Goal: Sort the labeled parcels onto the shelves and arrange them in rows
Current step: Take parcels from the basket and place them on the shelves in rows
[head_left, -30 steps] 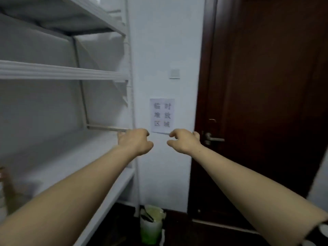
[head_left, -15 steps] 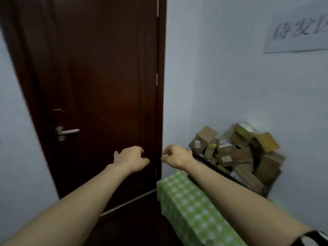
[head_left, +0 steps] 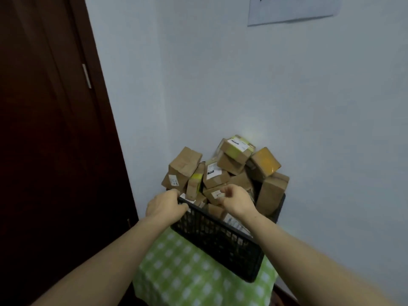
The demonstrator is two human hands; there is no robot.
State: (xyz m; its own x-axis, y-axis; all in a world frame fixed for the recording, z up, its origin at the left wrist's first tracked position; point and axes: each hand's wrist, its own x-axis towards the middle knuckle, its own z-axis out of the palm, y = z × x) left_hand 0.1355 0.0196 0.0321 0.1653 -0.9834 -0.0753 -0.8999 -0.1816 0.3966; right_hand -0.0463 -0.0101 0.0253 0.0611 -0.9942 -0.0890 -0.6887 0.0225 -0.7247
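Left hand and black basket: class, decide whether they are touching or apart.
Touching. The head view shows the left hand gripping the near rim of the black basket, no gap.

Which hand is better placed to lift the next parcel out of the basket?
Right, probably: the right hand is curled at a small labelled parcel in the pile; the left hand grips the basket rim.
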